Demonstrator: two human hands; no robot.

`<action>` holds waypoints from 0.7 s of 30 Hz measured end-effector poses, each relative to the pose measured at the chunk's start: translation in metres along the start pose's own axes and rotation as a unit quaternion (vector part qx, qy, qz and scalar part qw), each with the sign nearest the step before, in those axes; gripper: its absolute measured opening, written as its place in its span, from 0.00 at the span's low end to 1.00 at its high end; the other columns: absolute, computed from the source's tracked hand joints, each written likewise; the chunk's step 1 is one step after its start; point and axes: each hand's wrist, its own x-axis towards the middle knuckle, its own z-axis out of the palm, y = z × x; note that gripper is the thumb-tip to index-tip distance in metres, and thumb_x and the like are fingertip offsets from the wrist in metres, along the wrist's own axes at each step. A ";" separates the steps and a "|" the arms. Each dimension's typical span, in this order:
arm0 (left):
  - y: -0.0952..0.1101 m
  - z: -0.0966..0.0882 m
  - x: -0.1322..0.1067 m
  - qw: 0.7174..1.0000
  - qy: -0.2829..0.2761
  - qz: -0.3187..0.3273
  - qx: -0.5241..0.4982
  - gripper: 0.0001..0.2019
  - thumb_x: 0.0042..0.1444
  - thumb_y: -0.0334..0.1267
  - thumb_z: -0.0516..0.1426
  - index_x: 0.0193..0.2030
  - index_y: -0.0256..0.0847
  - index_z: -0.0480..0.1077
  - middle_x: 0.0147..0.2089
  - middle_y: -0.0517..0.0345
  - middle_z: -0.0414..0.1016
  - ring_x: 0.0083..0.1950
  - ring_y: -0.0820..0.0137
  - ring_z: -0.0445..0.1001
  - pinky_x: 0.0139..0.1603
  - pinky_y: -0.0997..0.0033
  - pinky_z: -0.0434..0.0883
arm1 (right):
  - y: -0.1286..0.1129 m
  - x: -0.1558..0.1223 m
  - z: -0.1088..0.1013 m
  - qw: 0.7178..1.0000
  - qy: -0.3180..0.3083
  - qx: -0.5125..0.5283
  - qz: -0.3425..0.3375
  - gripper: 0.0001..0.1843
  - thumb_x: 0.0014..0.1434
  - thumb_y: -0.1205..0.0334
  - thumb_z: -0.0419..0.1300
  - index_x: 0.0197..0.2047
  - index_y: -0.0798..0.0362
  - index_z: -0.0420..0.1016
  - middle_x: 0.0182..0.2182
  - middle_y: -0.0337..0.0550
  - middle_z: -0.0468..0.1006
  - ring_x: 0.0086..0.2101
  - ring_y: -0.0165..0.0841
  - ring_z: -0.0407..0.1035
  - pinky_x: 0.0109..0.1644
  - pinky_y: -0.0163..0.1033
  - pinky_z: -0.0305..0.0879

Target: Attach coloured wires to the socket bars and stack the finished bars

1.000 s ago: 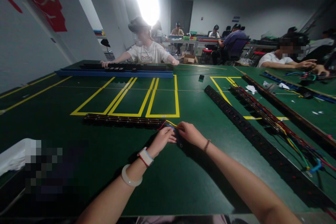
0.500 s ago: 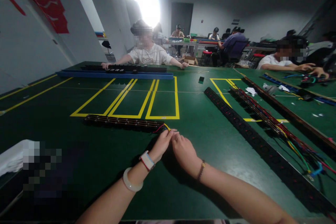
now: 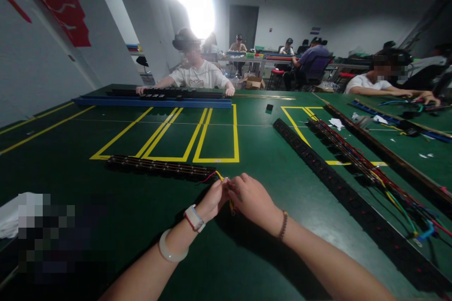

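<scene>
The left hand [image 3: 212, 200] comes off a bare forearm with two bands at the wrist: a smooth, pale, milky bangle [image 3: 169, 251] and a small white-faced watch [image 3: 194, 218] on a strap edged red and blue. Behind the right hand [image 3: 252, 200] sits a thin bracelet [image 3: 282, 225] of small dark beads.

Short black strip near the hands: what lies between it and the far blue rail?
Head view: only yellow tape outlines on the green table between strip and rail.
</scene>
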 end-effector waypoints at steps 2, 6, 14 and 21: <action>0.002 0.001 -0.002 1.000 0.000 -0.010 0.005 0.06 0.57 0.37 0.57 0.32 0.38 0.64 0.29 0.62 0.72 0.30 0.76 0.72 0.34 0.77 0.68 | 0.003 0.000 -0.010 1.000 0.000 -0.006 0.013 0.10 0.62 0.56 0.53 0.40 0.54 0.69 0.36 0.47 0.73 0.37 0.36 0.69 0.39 0.38 0.62; 0.005 0.002 -0.005 0.999 -0.018 -0.022 0.042 0.09 0.57 0.41 0.56 0.33 0.39 0.63 0.28 0.63 0.71 0.29 0.76 0.71 0.32 0.77 0.68 | 0.003 -0.003 -0.013 0.998 -0.054 -0.027 0.017 0.17 0.62 0.50 0.52 0.34 0.54 0.72 0.33 0.48 0.76 0.34 0.37 0.71 0.37 0.37 0.62; -0.002 -0.004 0.001 0.995 -0.038 0.004 0.095 0.16 0.57 0.52 0.54 0.33 0.40 0.60 0.30 0.59 0.73 0.31 0.72 0.74 0.33 0.74 0.69 | 0.004 -0.004 -0.007 0.992 -0.125 -0.034 0.009 0.19 0.64 0.54 0.48 0.34 0.54 0.77 0.30 0.50 0.79 0.30 0.36 0.73 0.31 0.35 0.60; 0.001 0.001 -0.004 0.998 -0.031 -0.014 0.061 0.10 0.61 0.45 0.52 0.37 0.39 0.62 0.29 0.59 0.73 0.31 0.71 0.77 0.35 0.69 0.74 | 0.026 0.010 -0.017 0.992 -0.097 -0.060 0.055 0.20 0.64 0.53 0.49 0.30 0.54 0.76 0.28 0.51 0.78 0.30 0.38 0.73 0.31 0.36 0.60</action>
